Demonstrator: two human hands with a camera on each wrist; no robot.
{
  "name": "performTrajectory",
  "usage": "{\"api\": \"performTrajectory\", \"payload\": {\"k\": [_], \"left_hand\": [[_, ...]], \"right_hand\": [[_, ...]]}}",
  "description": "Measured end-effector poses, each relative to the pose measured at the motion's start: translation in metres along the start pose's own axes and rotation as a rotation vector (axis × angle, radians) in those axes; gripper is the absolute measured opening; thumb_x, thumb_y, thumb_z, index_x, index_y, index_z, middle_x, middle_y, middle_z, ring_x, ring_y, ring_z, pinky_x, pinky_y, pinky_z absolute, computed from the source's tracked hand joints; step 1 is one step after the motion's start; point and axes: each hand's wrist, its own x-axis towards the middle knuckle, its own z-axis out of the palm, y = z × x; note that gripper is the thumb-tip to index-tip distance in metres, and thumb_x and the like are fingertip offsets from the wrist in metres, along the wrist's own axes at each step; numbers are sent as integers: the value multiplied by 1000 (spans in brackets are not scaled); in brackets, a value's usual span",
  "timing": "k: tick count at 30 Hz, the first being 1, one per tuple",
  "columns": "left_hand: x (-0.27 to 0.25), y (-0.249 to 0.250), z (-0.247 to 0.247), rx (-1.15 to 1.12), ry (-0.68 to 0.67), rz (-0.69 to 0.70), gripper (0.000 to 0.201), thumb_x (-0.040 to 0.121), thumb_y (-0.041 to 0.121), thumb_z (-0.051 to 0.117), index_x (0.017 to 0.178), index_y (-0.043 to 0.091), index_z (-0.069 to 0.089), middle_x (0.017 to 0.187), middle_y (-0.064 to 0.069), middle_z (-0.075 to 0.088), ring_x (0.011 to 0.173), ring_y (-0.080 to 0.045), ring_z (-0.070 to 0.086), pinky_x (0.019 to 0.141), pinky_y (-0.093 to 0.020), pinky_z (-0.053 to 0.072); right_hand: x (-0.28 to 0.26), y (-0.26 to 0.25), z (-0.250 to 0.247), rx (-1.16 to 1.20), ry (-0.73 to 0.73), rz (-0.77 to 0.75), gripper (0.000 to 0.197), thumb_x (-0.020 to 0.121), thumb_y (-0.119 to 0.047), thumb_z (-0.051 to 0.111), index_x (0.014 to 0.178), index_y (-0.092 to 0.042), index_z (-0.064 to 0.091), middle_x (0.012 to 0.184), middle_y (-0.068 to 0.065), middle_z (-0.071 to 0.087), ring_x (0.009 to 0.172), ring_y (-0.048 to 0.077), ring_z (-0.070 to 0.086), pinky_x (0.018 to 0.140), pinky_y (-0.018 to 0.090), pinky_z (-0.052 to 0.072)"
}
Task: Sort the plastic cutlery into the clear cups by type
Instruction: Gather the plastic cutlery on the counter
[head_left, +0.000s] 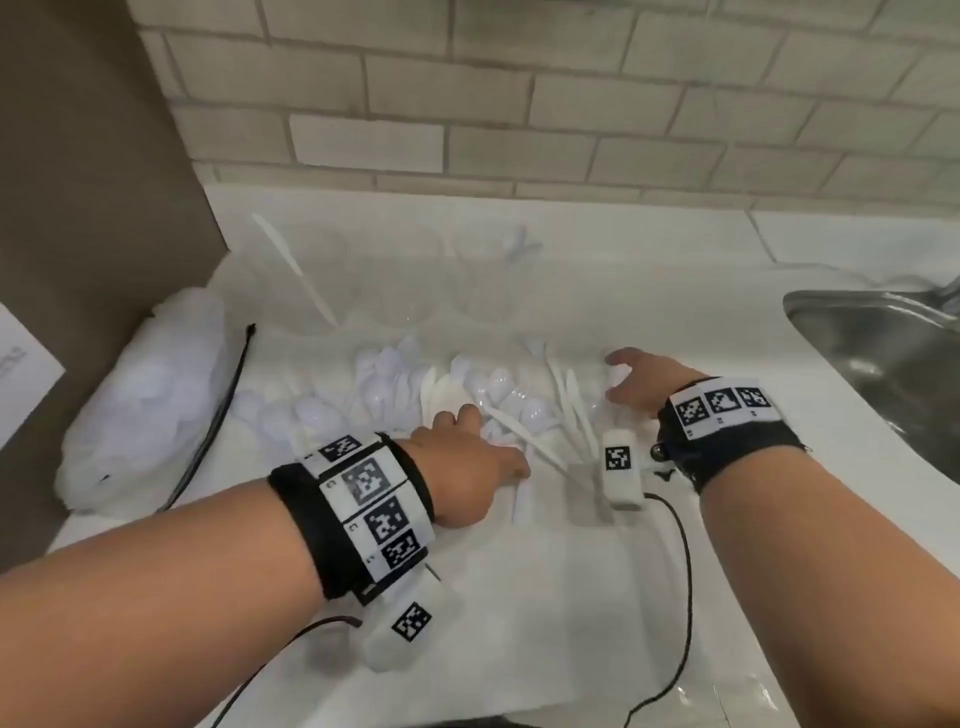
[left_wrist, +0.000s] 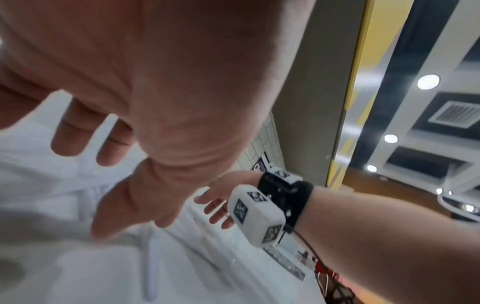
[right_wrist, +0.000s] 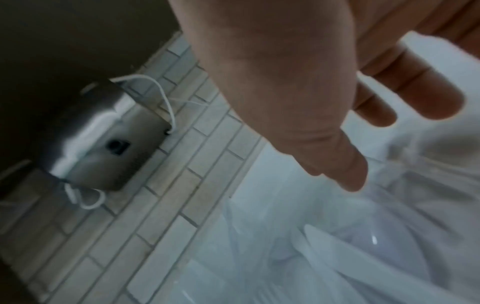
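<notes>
A heap of white plastic cutlery (head_left: 467, 395), spoons, knives and forks mixed, lies across the middle of the white counter (head_left: 545, 597). Three clear cups (head_left: 400, 291) stand in a row behind it. The left cup (head_left: 296, 291) holds one white knife (head_left: 293, 270); the right cup (head_left: 488, 275) has a few white pieces in it. My left hand (head_left: 488, 441) hovers low over the near middle of the heap, fingers (left_wrist: 70, 133) straight and spread, holding nothing. My right hand (head_left: 618, 376) is over the heap's right end, fingers (right_wrist: 415, 98) loosely spread, also holding nothing.
A clear plastic bag (head_left: 145, 395) of white items lies at the left against a brown panel (head_left: 93, 182). A steel sink (head_left: 883, 353) is sunk into the counter at the right. The tiled wall (head_left: 519, 104) closes the back. Black cables (head_left: 685, 571) trail from both wrists over the near counter.
</notes>
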Motion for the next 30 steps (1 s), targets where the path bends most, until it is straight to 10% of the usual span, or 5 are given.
{"api": "performTrajectory", "payload": {"k": [7,12,15,20,30], "left_hand": [[32,1,-8,58,-14,-76,80,82,7,42,137,60,20,135,-9,27,123,-36,33,100,-47,38],[41,-4,-15,-13,12,-69,73,84,11,46,140,52,23,136,-6,31,126,-33,32,100,-49,38],[45,-6,-19,-87,-11,-63,68,88,12,47,141,49,26,137,-7,30,120,-31,39,98,-47,43],[47,-10,-27,-230,-6,-27,59,92,9,40,144,36,30,124,-11,39,74,-15,50,59,-26,42],[46,-18,-39,-530,117,-10,52,94,1,43,142,19,44,146,-2,44,131,-19,45,96,-19,37]], "right_hand": [[11,-14,6,-158,-54,-34,50,92,-9,43,138,-28,48,144,5,46,127,26,48,104,36,43],[2,-25,8,-198,-89,-160,41,96,-5,41,133,-14,55,137,6,53,106,20,53,86,27,43],[3,-26,8,-14,-86,-144,41,94,-8,43,133,-17,54,136,3,53,117,21,53,98,31,46],[4,-33,10,69,-148,-7,66,88,-68,41,106,-8,60,108,9,65,92,27,66,88,43,54],[-2,-59,39,-80,-172,-106,102,53,-59,83,136,-22,37,129,8,40,93,22,63,84,40,58]]}}
